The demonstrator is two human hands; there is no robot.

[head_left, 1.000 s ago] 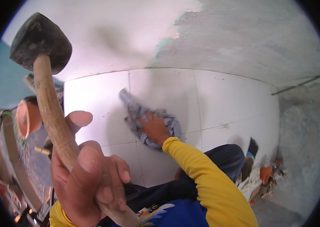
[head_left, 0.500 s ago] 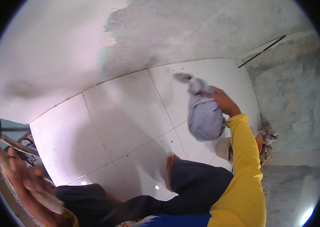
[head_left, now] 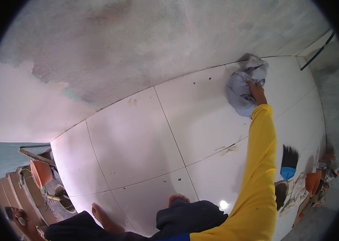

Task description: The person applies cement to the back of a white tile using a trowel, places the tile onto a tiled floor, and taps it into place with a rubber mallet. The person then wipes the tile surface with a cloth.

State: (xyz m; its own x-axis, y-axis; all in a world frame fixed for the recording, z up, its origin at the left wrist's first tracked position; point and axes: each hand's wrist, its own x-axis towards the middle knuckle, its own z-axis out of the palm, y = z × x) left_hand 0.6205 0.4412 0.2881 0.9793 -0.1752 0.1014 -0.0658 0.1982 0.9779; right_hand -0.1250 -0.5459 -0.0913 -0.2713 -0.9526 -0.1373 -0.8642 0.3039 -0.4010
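Note:
At the far right of the tiled floor, close to the wall, my right hand (head_left: 257, 91) is closed on a limp grey bundle (head_left: 239, 94). It looks like a cloth or a soft bag, gathered at its upper end. My right arm in a yellow sleeve stretches out to it. Low at the left edge, my left hand (head_left: 24, 225) is closed around a wooden-handled mallet (head_left: 22, 221). The round end of the handle shows between the fingers, and most of the tool is hidden or cut off. Both my bare feet are on the white tiles (head_left: 137, 136).
A blue broom head with black bristles (head_left: 289, 162) lies at right, near an orange bowl (head_left: 312, 182) and assorted clutter. At left are an orange tub (head_left: 41, 173), a dark bucket (head_left: 66, 199) and brown steps (head_left: 15, 195). A plastered wall (head_left: 137, 52) borders the far side.
My right hand has carried the grey bundle farther out and right, toward the wall. My left hand with the mallet has dropped lower at the left edge. The view has shifted.

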